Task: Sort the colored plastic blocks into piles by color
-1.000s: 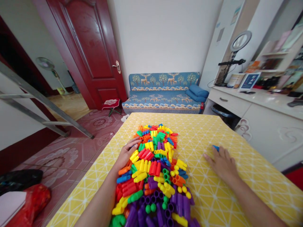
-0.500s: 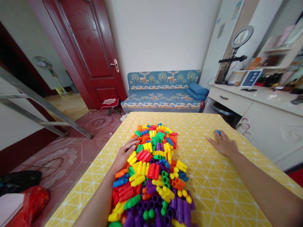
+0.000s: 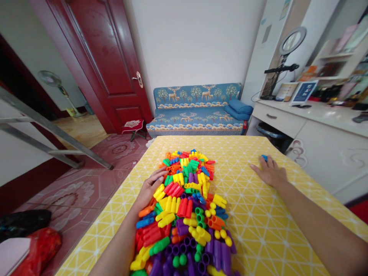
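Observation:
A long heap of colorful plastic tube-shaped building blocks [image 3: 184,207] stretches across the table in red, yellow, green, blue, orange and purple. My left hand [image 3: 150,188] lies against the heap's left side, its fingers extended over the edge blocks; their tips are partly lost among the pieces. Far to the right, my right hand [image 3: 270,173] is palm down on the tablecloth, thumb spread wide. A small blue block [image 3: 264,157] peeks out at its fingertips, mostly covered by them. The fingers touch it without wrapping round it.
The table wears a yellow patterned cloth [image 3: 244,237]. Beyond it stands a blue sofa [image 3: 198,109], with a red stool [image 3: 133,125] beside a red door [image 3: 112,57]. A white dresser [image 3: 322,145] flanks the right side; a metal ladder frame [image 3: 54,130] leans at left.
The view has shifted very slightly. Both hands stay in nearly the same places, and the heap looks unchanged.

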Tool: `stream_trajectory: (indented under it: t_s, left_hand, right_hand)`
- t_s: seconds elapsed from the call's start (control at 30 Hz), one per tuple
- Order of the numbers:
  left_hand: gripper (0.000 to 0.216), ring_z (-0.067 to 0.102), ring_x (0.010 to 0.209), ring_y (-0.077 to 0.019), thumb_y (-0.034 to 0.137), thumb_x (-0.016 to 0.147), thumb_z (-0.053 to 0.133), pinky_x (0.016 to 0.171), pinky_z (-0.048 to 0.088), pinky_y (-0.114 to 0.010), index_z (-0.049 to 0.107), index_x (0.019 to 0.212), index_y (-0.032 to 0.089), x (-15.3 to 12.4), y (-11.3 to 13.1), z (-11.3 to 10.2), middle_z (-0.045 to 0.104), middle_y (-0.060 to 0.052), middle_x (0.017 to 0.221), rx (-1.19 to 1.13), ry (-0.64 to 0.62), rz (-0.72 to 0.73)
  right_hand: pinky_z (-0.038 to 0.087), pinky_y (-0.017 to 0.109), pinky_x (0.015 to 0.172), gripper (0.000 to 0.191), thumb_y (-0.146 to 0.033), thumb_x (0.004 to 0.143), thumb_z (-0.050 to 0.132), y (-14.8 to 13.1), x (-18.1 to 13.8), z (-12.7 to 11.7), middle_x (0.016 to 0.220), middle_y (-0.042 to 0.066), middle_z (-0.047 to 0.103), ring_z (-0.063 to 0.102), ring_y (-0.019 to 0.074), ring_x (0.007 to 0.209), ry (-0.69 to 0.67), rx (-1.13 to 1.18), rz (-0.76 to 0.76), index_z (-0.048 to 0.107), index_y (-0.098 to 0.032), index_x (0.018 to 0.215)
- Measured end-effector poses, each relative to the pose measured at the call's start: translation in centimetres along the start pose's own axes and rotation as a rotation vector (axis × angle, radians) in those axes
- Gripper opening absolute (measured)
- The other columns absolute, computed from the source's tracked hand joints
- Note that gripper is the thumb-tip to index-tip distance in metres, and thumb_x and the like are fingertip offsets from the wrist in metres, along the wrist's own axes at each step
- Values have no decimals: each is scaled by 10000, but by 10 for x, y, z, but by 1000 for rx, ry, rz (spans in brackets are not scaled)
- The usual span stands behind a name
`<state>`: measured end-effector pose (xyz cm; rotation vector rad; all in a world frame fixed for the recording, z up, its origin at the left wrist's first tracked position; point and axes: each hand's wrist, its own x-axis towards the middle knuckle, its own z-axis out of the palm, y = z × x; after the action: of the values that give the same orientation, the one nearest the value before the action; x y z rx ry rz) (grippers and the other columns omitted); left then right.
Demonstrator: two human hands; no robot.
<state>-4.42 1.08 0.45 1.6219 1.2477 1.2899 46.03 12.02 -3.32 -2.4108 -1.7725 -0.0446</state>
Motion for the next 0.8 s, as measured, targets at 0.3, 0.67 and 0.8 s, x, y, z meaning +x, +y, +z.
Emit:
stream_trajectory:
  t_s: [0.3, 0.67, 0.8]
  left_hand:
    - [376, 426, 1314, -281, 480, 830, 601, 1138, 270, -429, 713, 1077, 219, 0, -2, 1, 552, -74, 1357, -26, 21, 15]
    - [362, 449, 1294, -262, 460, 848, 579, 1133, 279, -406, 712, 1083, 218, 0, -1, 1, 542, -78, 1361, -19, 6, 50]
    - [343, 457, 1287, -261, 441, 858, 576, 1127, 287, -410, 713, 1076, 215, 0, -3, 1, 548, -80, 1354, -28, 9, 57]
  right_hand:
    - [118, 641, 1076, 876, -768, 811, 140, -24, -44, -4, 1581, 105, -74, 31, 398, 1425, -1, 48, 58, 194, -232, 1501]
    - [122, 566, 1131, 841, -707, 801, 360, -132, -137, -8, 1489, 171, 341, 234, 314, 1406, 2, 684, -143, 361, -142, 1423]
    - [427, 433, 1004, 638, -603, 811, 507, -166, -161, -39, 1313, 140, 560, 560, 249, 1166, 11, 1313, -314, 484, -194, 1302]
